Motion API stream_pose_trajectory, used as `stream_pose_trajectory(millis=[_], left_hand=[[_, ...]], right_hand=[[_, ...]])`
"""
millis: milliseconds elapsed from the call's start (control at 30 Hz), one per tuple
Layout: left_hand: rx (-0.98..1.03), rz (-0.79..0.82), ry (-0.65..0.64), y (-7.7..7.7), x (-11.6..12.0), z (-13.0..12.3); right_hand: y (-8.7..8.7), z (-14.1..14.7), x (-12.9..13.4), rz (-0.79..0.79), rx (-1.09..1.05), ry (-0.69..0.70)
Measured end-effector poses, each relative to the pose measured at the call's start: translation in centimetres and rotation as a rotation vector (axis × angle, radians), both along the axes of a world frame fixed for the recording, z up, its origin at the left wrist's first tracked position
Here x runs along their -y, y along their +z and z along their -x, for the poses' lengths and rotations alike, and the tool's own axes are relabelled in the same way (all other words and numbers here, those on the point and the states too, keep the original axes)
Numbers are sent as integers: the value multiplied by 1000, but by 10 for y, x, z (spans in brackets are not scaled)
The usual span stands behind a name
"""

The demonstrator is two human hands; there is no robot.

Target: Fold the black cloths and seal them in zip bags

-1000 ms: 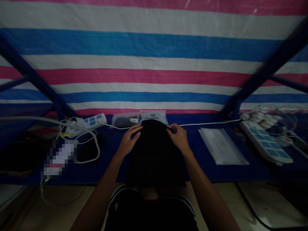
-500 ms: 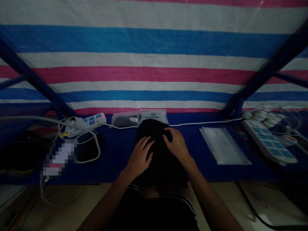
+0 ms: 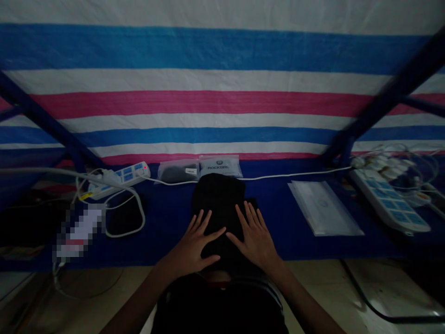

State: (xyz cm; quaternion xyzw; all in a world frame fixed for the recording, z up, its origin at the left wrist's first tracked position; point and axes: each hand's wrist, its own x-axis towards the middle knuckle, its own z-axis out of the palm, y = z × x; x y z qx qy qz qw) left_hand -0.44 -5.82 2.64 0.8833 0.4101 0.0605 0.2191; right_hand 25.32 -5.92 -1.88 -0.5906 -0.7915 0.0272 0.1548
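Pink, white and blue striped tarp (image 3: 208, 102) hangs behind a table covered in dark blue cloth (image 3: 306, 236). Both hands are open and flat with fingers spread, gripping nothing: the left hand (image 3: 193, 246) and the right hand (image 3: 255, 241) rest side by side on a folded black cloth (image 3: 219, 208) at the table's near edge. Just beyond it lie two plastic bags (image 3: 220, 167), with a power strip (image 3: 118, 180) to the left and a flat clear packet (image 3: 323, 208) and second power strip (image 3: 387, 199) to the right.
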Motion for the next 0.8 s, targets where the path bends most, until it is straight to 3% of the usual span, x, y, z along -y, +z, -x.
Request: stream_pose_trajectory(millis=[100,200,367,500,633,800], left_hand=[[9,30,63,13,-17,-4],[57,-75,220,15,-36,-19],[70,-277,375,-19,-57,-44],[42,-383,344,-41,-68,-42],[5,-380,313,-36,-73,-39],[5,-383,308,-29,-55,-59]], right_hand=[[-1,-3,-13,11,7,-5],[-2,-3,-22,5,1,-5],[-3,-2,-29,-15,-6,-13],[-4,-5,-37,-16,-2,1],[-1,-4,-42,21,-1,-14],[6,13,-38,10,-31,-26]])
